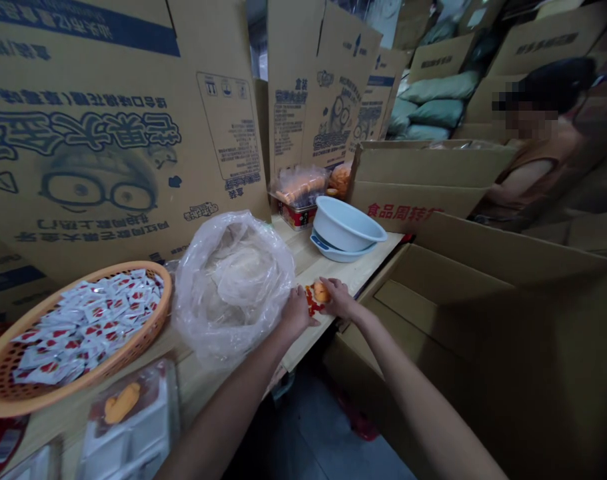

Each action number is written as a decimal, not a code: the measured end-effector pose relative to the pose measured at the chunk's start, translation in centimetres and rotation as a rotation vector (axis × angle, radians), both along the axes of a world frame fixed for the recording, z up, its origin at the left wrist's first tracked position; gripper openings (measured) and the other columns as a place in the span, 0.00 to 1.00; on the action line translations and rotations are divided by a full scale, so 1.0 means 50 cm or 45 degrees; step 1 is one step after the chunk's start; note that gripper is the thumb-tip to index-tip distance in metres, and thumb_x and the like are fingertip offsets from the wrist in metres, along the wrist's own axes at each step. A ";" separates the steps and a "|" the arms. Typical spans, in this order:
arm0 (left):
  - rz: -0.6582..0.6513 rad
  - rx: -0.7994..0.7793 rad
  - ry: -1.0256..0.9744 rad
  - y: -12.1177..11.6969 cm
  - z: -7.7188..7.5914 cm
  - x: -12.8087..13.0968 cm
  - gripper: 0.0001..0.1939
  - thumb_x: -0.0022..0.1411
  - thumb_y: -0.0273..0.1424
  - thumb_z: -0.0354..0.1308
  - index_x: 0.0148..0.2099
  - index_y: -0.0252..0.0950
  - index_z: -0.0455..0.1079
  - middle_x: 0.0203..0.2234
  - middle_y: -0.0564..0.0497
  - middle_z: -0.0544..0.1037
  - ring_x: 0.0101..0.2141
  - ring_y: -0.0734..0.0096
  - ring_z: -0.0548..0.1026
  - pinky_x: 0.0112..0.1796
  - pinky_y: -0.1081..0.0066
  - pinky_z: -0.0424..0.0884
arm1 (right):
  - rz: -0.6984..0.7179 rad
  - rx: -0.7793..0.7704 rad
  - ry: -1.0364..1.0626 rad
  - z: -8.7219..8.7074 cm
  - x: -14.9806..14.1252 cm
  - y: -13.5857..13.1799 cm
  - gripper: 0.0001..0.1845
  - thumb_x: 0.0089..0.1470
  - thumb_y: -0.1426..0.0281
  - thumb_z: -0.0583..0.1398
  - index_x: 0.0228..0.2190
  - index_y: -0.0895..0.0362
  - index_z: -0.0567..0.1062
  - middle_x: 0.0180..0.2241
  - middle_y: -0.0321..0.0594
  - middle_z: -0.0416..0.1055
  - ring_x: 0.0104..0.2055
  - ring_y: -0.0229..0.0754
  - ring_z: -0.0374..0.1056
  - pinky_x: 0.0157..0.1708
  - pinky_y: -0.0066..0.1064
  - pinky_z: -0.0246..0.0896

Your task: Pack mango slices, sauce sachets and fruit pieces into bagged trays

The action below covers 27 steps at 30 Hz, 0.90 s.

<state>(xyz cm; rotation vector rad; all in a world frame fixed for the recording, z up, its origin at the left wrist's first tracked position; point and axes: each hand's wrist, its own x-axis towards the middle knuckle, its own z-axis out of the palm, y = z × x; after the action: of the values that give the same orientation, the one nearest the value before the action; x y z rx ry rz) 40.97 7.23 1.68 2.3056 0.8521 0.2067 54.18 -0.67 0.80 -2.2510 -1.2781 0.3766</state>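
Note:
Over the table's front edge, my two hands are at a small red-and-white printed packet (313, 308) with an orange lump (321, 291) at its upper right. My left hand (297, 308) is closed on the packet's left side. My right hand (339, 298) is closed at the right, its fingers on the orange lump; whether the lump lies inside or on top of the packet I cannot tell. Left of my left hand stands a clear plastic bag (188, 287) with its mouth spread wide. Two pale blue basins (353, 223) are stacked just behind my hands.
An orange basket (163, 300) full of small white-and-red sachets stands at left. A compartment tray (148, 427) holds an orange piece. A red tin (296, 217) sits behind, before tall cartons (223, 87). An open carton (433, 320) lies right; a person (538, 147) sits beyond.

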 end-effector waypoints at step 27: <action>0.265 0.312 -0.315 0.216 0.169 -0.138 0.23 0.46 0.27 0.62 0.47 0.32 0.65 0.44 0.43 0.71 0.43 0.61 0.70 0.43 0.66 0.65 | 0.303 0.522 0.160 0.198 -0.162 0.254 0.20 0.38 0.80 0.60 0.37 0.57 0.73 0.33 0.35 0.72 0.32 0.38 0.66 0.35 0.28 0.62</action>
<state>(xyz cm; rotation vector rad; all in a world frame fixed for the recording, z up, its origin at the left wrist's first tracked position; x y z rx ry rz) 34.08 18.02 10.11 2.3450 0.9806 0.7076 46.07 12.04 10.69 -1.7164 -1.4139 0.3022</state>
